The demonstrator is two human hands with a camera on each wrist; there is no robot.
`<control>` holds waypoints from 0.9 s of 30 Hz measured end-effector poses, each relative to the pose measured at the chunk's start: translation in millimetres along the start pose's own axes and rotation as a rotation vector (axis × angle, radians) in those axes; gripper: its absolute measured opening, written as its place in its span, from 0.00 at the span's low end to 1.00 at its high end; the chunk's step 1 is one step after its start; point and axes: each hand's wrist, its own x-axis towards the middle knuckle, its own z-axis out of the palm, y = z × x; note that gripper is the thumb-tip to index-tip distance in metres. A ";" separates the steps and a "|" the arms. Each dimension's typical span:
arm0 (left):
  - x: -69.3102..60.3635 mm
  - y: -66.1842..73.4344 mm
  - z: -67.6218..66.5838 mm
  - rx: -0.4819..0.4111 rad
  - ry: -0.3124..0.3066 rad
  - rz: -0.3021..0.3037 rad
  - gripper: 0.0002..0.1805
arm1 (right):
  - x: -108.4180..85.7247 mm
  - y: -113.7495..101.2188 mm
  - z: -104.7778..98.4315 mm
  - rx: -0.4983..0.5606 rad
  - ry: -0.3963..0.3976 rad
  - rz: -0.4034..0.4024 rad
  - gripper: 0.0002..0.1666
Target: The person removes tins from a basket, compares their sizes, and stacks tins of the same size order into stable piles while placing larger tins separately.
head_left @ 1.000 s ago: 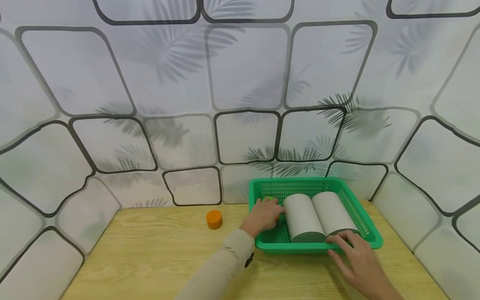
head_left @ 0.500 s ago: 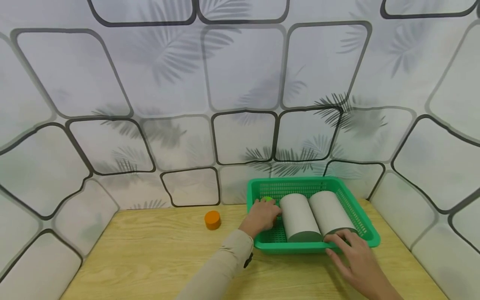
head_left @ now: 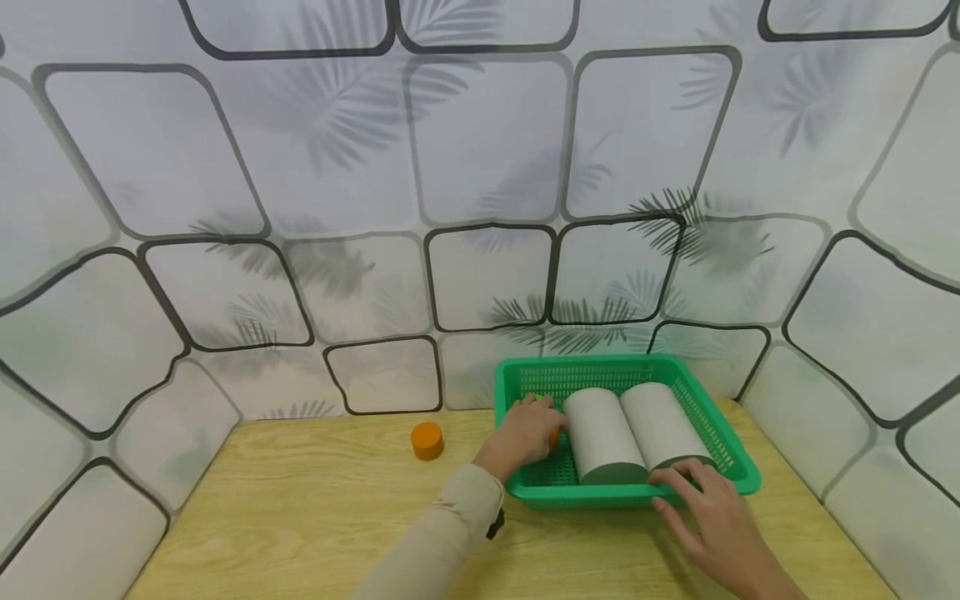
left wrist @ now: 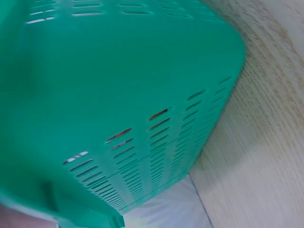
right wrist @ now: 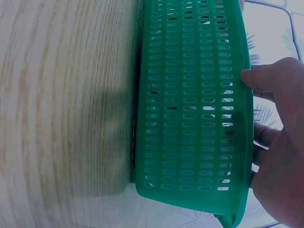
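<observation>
A green plastic basket (head_left: pixel 600 503) stands on the table, with two white cylinders with green ends lying in it, a left cylinder (head_left: pixel 602 433) and a right cylinder (head_left: pixel 666 423). My left hand (head_left: pixel 525 433) reaches over the basket's left wall, its fingers bent around an orange-and-green thing (head_left: pixel 554 437) that it mostly covers; its kind cannot be made out. My right hand (head_left: pixel 708 518) holds the near rim, thumb outside and fingers over the inner side, as the right wrist view shows. Only the basket's slotted wall (left wrist: pixel 142 95) fills the left wrist view.
A short orange cylinder (head_left: pixel 427 441) stands on the wooden table (head_left: pixel 300 508), left of the basket. Patterned sheeting (head_left: pixel 495 275) rises behind the table and along both sides, close to the basket's back.
Both hands stay nearly where they were. My left fingers shift slightly on the orange-and-green thing, baring more orange than half a second ago. The whole view has drifted a little.
</observation>
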 end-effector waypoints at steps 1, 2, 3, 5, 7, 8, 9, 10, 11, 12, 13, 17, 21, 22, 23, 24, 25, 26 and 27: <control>-1.3 0.1 -1.3 0.003 0.002 0.001 0.20 | 0.2 -0.1 0.1 0.001 0.001 -0.003 0.24; -2.7 0.2 -2.5 0.007 0.009 0.004 0.19 | 0.3 -0.1 0.3 0.000 0.003 -0.005 0.24; -4.0 0.1 -3.4 0.010 0.017 0.008 0.18 | 0.5 -0.1 0.3 0.002 0.003 -0.007 0.24; -6.8 -0.3 -5.4 0.015 0.042 0.021 0.16 | 0.8 -0.2 0.5 0.002 0.005 -0.010 0.24; -9.8 -0.9 -7.5 0.025 0.083 0.045 0.15 | 1.0 0.1 0.6 0.003 0.006 -0.010 0.24; -11.7 -1.0 -8.9 0.034 0.104 0.061 0.14 | 0.9 0.3 0.7 0.003 0.007 -0.011 0.24; -13.7 -1.1 -10.3 0.043 0.125 0.076 0.14 | 1.0 0.3 0.8 0.003 0.008 -0.011 0.24; -15.8 -1.2 -11.9 0.048 0.144 0.089 0.14 | 0.8 0.5 1.1 0.003 0.010 -0.012 0.24; -17.8 -1.2 -13.8 0.052 0.161 0.102 0.15 | 0.6 0.6 1.2 0.003 0.011 -0.013 0.24; -20.1 -1.2 -15.6 0.050 0.177 0.111 0.15 | 0.5 0.7 1.3 0.002 0.012 -0.015 0.24; -21.7 -1.1 -16.7 0.043 0.189 0.116 0.16 | 0.2 1.0 1.4 0.002 0.012 -0.016 0.24; -30.1 -0.1 -22.8 -0.039 0.205 0.097 0.17 | -0.5 1.2 1.2 -0.001 0.008 -0.020 0.24; -39.2 0.1 -28.5 -0.128 0.229 0.079 0.19 | 0.2 1.6 0.8 0.006 0.004 -0.019 0.24; -41.3 -0.1 -29.5 -0.142 0.240 0.081 0.19 | 0.5 1.8 0.6 0.008 0.004 -0.020 0.24; -43.1 -0.8 -29.7 -0.156 0.254 0.086 0.19 | 0.8 2.1 0.4 0.010 0.003 -0.021 0.24; -45.1 -1.4 -30.2 -0.171 0.268 0.091 0.19 | 1.0 2.2 0.3 0.013 0.004 -0.021 0.24; -47.2 -2.1 -30.4 -0.187 0.281 0.095 0.19 | 1.2 2.3 0.1 0.016 0.003 -0.022 0.24; -49.1 -3.0 -30.2 -0.205 0.293 0.099 0.19 | 1.2 2.4 -0.1 0.017 0.002 -0.022 0.23; -51.0 -3.9 -30.2 -0.234 0.302 0.102 0.19 | 1.3 2.3 -0.1 0.020 0.004 -0.023 0.23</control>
